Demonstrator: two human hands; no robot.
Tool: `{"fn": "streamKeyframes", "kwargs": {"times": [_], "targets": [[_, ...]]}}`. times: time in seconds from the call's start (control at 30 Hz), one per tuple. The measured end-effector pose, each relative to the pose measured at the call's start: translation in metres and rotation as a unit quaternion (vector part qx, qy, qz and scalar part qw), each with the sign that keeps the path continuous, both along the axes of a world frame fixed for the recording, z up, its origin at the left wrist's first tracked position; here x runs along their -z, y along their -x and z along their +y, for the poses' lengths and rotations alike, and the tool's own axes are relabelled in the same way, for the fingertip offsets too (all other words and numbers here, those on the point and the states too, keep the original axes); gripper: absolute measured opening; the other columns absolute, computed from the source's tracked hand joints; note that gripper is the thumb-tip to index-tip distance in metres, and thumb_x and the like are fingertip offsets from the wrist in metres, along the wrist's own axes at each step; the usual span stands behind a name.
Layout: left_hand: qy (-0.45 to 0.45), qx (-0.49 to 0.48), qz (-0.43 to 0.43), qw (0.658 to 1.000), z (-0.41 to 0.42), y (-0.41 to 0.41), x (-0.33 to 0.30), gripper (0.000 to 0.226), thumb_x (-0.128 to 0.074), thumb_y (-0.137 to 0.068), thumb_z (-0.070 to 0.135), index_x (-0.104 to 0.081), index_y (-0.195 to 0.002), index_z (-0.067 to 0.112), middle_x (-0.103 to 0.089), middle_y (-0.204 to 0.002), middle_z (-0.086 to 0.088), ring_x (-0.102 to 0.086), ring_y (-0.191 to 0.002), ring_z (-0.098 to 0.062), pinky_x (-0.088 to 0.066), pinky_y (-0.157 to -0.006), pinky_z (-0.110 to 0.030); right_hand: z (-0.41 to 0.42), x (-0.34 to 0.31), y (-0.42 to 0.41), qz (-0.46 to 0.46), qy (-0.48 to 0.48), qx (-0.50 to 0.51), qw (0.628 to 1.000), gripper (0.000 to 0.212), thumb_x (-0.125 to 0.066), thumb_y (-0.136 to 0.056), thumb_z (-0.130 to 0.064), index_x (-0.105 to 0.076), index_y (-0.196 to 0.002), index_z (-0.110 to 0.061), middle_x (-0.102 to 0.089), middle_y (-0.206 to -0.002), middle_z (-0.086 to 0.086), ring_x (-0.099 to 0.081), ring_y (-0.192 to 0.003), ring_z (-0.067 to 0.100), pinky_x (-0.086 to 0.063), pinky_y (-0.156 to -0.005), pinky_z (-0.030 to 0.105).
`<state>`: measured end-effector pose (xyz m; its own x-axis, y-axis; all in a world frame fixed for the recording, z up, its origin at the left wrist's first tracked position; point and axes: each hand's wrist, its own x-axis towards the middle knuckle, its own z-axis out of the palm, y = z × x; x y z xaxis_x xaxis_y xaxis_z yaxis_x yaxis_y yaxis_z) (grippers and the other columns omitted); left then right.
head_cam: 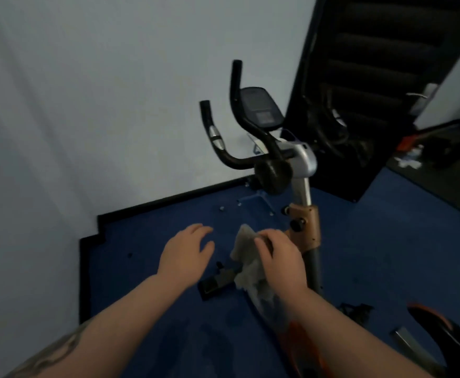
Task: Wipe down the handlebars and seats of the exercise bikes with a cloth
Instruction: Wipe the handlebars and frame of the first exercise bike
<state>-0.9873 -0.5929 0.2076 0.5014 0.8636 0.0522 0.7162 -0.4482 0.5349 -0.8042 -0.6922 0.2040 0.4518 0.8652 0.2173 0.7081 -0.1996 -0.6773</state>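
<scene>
An exercise bike stands ahead of me on blue floor, with curved black handlebars (233, 110), a dark console (260, 107) and a silver and copper stem (304, 214). My right hand (280, 257) grips a crumpled grey cloth (246, 257) low in front of the stem. My left hand (188, 252) hovers beside the cloth with fingers spread, holding nothing. The black and orange seat (436, 331) shows at the lower right edge, partly cut off. Both hands are well below the handlebars.
A white wall (87, 105) with black skirting runs along the left and back. A tall black panel (373, 91) stands behind the bike on the right. A black pedal (218, 282) lies low near my hands. Clutter (411, 156) sits on the floor at the far right.
</scene>
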Motion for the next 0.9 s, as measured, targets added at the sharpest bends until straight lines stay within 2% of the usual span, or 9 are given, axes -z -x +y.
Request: {"fn": "streamKeyframes", "kwargs": {"times": [0.17,0.3,0.4,0.43,0.53,0.63,0.77,0.83,0.9], "targets": [[0.035,0.030,-0.128,0.991,0.041,-0.060,-0.021,0.039,-0.050,-0.098,0.033,-0.051,-0.137,0.027,-0.045,-0.143,0.009,-0.041,-0.132,-0.012,-0.033,-0.109,-0.030,0.021,-0.035,-0.040,0.087,-0.060,0.118,0.987,0.009,-0.059,-0.095,-0.027,-0.066,-0.089,-0.024,-0.063,-0.079,-0.012,-0.059,-0.075,0.001,-0.044,-0.062,0.012],[0.022,0.034,-0.197,0.980,0.063,-0.098,-0.037,0.038,-0.051,-0.098,0.029,-0.051,-0.136,0.028,-0.047,-0.140,0.011,-0.043,-0.128,-0.008,-0.034,-0.106,-0.027,0.048,-0.068,-0.076,0.175,-0.154,0.183,0.955,0.007,-0.061,-0.094,-0.026,-0.062,-0.089,-0.020,-0.064,-0.080,-0.005,-0.060,-0.074,0.004,-0.044,-0.059,0.011],[0.017,0.014,-0.245,0.969,0.075,-0.121,-0.047,0.037,-0.052,-0.098,0.025,-0.051,-0.135,0.027,-0.049,-0.137,0.012,-0.044,-0.121,-0.003,-0.033,-0.093,-0.010,0.079,-0.095,-0.091,0.175,-0.219,0.151,0.948,0.005,-0.061,-0.094,-0.023,-0.058,-0.091,-0.020,-0.059,-0.076,-0.007,-0.054,-0.065,-0.004,-0.042,-0.057,0.010],[0.017,0.005,-0.258,0.966,0.080,-0.129,-0.050,0.036,-0.052,-0.098,0.024,-0.052,-0.134,0.028,-0.049,-0.136,0.012,-0.044,-0.119,0.000,-0.031,-0.087,-0.003,0.090,-0.100,-0.095,0.164,-0.226,0.129,0.951,0.005,-0.062,-0.094,-0.021,-0.058,-0.092,-0.020,-0.059,-0.075,-0.008,-0.053,-0.063,-0.005,-0.042,-0.057,0.009],[0.008,-0.028,-0.288,0.957,0.092,-0.150,-0.054,0.032,-0.052,-0.098,0.022,-0.056,-0.129,0.028,-0.054,-0.127,0.014,-0.049,-0.106,0.008,-0.035,-0.079,0.001,0.121,-0.094,-0.100,0.099,-0.163,0.034,0.981,0.008,-0.063,-0.093,-0.026,-0.059,-0.099,-0.023,-0.061,-0.080,-0.012,-0.057,-0.072,-0.006,-0.044,-0.063,0.008],[0.037,-0.070,-0.326,0.942,0.096,-0.163,-0.047,0.026,-0.051,-0.098,0.024,-0.059,-0.122,0.030,-0.058,-0.118,0.017,-0.051,-0.106,0.009,-0.037,-0.080,-0.001,0.134,-0.064,-0.107,-0.017,-0.053,-0.082,0.995,0.026,-0.051,-0.098,-0.038,-0.063,-0.114,-0.023,-0.063,-0.104,-0.011,-0.057,-0.096,0.000,-0.051,-0.084,0.026],[0.083,-0.098,-0.352,0.927,0.090,-0.171,-0.032,0.022,-0.045,-0.101,0.027,-0.062,-0.116,0.030,-0.063,-0.111,0.015,-0.056,-0.103,0.005,-0.044,-0.085,-0.015,0.141,-0.044,-0.117,-0.227,-0.102,-0.094,0.964,0.040,-0.037,-0.100,-0.039,-0.066,-0.120,-0.021,-0.064,-0.120,-0.007,-0.051,-0.118,0.011,-0.035,-0.106,0.039],[0.098,-0.099,-0.366,0.920,0.089,-0.178,-0.030,0.025,-0.042,-0.102,0.027,-0.062,-0.116,0.029,-0.064,-0.109,0.016,-0.058,-0.102,0.004,-0.045,-0.088,-0.020,0.156,-0.041,-0.117,-0.259,-0.089,-0.098,0.957,0.045,-0.032,-0.101,-0.038,-0.064,-0.126,-0.018,-0.062,-0.130,-0.005,-0.048,-0.129,0.012,-0.020,-0.117,0.042],[0.117,-0.094,-0.384,0.911,0.089,-0.184,-0.029,0.026,-0.040,-0.103,0.027,-0.062,-0.115,0.030,-0.066,-0.107,0.016,-0.059,-0.100,0.004,-0.046,-0.087,-0.020,0.163,-0.035,-0.116,-0.284,-0.075,-0.096,0.951,0.049,-0.025,-0.104,-0.036,-0.062,-0.129,-0.016,-0.060,-0.134,-0.002,-0.046,-0.133,0.013,-0.016,-0.119,0.044]]}}
